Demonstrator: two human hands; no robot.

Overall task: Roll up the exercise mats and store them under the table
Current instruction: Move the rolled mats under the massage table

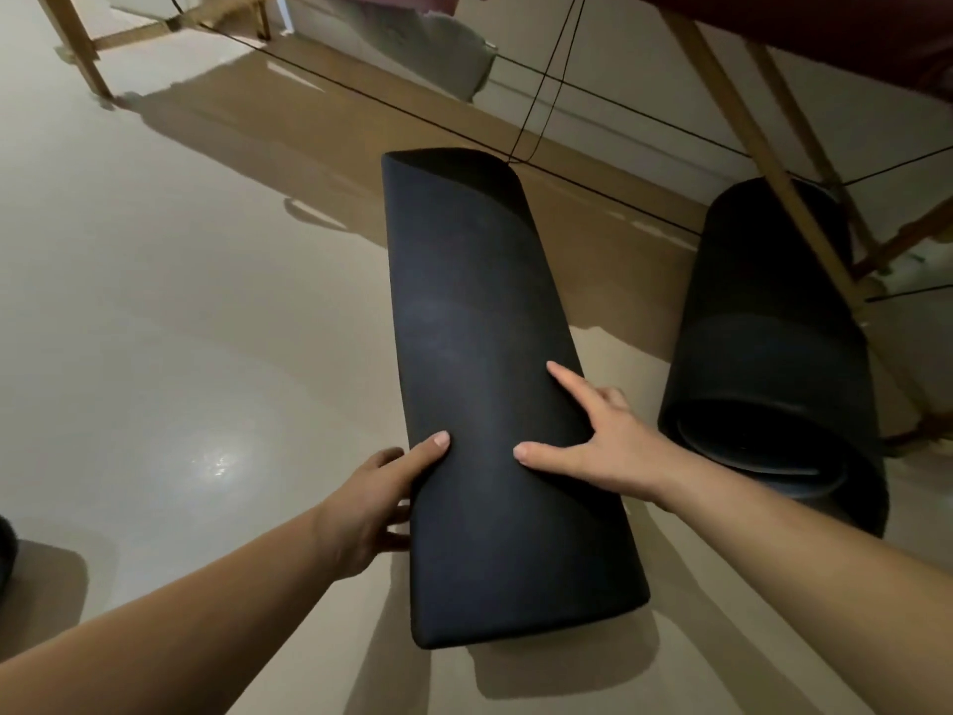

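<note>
A rolled black exercise mat [485, 353] is in the middle of the view, its long axis pointing away from me, its near end lifted off the beige floor. My left hand [376, 503] grips its left side, thumb on top and fingers curled underneath. My right hand [593, 436] holds the right side with thumb and index finger spread on top and the other fingers wrapped round the edge. A second rolled black mat [773, 322] lies on the floor to the right, under the table [773, 147], its open spiral end facing me.
The wooden table legs [763, 141] and thin black brace cables [567, 90] cross the space at the upper right. Another wooden leg frame [82, 49] stands at the upper left. A pale cushion [438, 54] lies at the back by the wall. A dark object [5, 549] shows at the left edge.
</note>
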